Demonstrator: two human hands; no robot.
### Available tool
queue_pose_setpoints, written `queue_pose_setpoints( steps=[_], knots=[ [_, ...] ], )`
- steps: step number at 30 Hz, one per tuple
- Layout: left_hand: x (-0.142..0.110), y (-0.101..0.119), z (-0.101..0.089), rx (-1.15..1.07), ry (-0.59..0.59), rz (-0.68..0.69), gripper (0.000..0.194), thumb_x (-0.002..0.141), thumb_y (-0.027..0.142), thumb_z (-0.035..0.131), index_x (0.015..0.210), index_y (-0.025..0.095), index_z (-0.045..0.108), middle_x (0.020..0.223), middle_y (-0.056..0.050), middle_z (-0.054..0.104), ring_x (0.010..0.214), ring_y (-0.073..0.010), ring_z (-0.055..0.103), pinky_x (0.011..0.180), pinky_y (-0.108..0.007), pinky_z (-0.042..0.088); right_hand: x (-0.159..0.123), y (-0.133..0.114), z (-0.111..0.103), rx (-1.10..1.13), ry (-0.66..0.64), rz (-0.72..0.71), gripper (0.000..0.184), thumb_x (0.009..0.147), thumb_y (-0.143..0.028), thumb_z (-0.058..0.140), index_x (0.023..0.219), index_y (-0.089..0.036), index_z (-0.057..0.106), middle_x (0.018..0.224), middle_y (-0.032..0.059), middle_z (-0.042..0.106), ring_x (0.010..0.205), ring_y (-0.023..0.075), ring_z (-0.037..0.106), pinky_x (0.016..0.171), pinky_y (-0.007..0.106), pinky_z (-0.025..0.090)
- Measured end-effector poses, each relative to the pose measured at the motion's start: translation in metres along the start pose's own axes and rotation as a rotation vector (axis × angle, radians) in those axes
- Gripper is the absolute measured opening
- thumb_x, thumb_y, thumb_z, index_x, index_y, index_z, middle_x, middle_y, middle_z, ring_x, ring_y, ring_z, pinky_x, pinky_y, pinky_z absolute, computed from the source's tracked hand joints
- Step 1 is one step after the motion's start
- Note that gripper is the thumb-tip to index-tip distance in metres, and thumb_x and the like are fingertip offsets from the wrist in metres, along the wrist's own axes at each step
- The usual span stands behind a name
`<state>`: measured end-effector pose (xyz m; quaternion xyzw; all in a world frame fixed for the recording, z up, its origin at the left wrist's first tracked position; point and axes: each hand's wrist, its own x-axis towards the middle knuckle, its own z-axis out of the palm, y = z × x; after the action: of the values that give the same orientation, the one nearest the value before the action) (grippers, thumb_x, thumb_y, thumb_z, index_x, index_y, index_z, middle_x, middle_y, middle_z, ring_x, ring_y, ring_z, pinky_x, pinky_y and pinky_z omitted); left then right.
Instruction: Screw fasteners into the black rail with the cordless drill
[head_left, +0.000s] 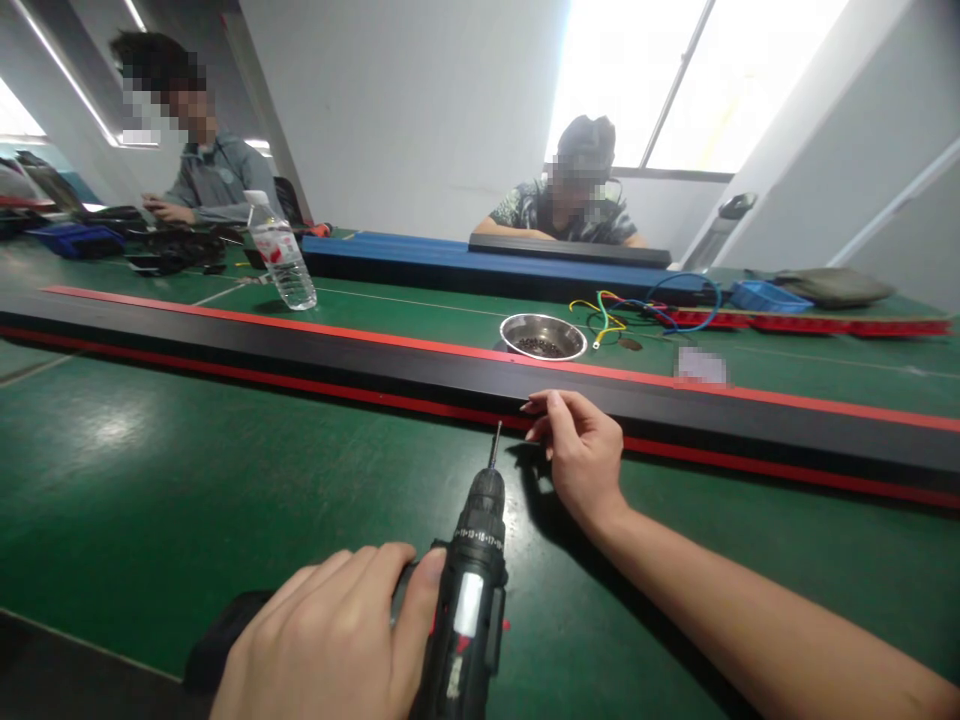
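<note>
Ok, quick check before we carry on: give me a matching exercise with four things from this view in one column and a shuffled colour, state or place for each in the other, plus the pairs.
Things:
1. drill
2. bottle
3. bowl
4. long bar

Descriptions:
A. black with red along both long sides
B. round, shiny metal
C. held in the left hand
D. transparent

Pairs: 1-C, 2-D, 3-B, 4-A

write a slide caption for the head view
The left hand grips a power drill while the right hand is near a long black and red bar on a green table.
</note>
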<state>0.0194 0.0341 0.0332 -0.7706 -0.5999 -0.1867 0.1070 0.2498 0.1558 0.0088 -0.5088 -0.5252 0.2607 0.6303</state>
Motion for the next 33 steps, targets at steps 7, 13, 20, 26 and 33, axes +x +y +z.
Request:
queue_pose_setpoints(
  steps=[7,13,20,26,33],
  knots=[
    [0.009,0.01,0.0,0.026,-0.059,0.014,0.047,0.107,0.049,0.037,0.075,0.032,0.066,0.064,0.006,0.066,0.061,-0.0215,0.068,0.059,-0.036,0.041,0.001,0.001,0.0,-0.006,-0.025,0.002,0.03,0.1,-0.043,0.061,0.094,-0.017,0.076,0.079,0.005,0.075,0.056,0.0136,0.062,0.053,0.028,0.047],
    [0.01,0.006,0.0,0.042,-0.015,0.094,0.043,0.108,0.047,0.038,0.084,0.031,0.071,0.07,0.005,0.07,0.064,-0.0195,0.069,0.062,-0.035,0.043,0.001,0.001,-0.001,0.005,-0.038,0.002,0.03,0.101,-0.042,0.06,0.094,-0.017,0.075,0.083,0.0058,0.076,0.059,0.0145,0.064,0.055,0.029,0.049],
    [0.009,0.004,0.0,0.024,-0.032,0.13,0.04,0.106,0.043,0.04,0.08,0.028,0.066,0.07,0.003,0.067,0.065,-0.0201,0.064,0.066,-0.037,0.038,-0.002,-0.001,0.001,-0.062,-0.07,-0.069,0.03,0.103,-0.041,0.059,0.098,-0.018,0.077,0.075,0.0029,0.072,0.061,0.0149,0.063,0.059,0.029,0.048],
    [0.012,0.009,0.0,0.055,0.025,0.13,0.039,0.105,0.042,0.044,0.069,0.028,0.054,0.063,0.002,0.06,0.059,-0.0219,0.058,0.063,-0.038,0.031,-0.003,-0.001,0.001,-0.078,-0.101,-0.097,0.028,0.103,-0.04,0.059,0.098,-0.018,0.076,0.077,0.0027,0.073,0.063,0.0154,0.064,0.062,0.029,0.05],
    [0.009,0.01,0.002,0.062,0.007,0.105,0.038,0.105,0.043,0.044,0.073,0.028,0.058,0.065,0.003,0.062,0.062,-0.0229,0.06,0.065,-0.038,0.034,-0.003,-0.009,0.0,-0.109,-0.121,-0.153,0.026,0.103,-0.037,0.059,0.103,-0.019,0.078,0.087,0.0048,0.077,0.067,0.0163,0.066,0.067,0.031,0.053]
  ],
)
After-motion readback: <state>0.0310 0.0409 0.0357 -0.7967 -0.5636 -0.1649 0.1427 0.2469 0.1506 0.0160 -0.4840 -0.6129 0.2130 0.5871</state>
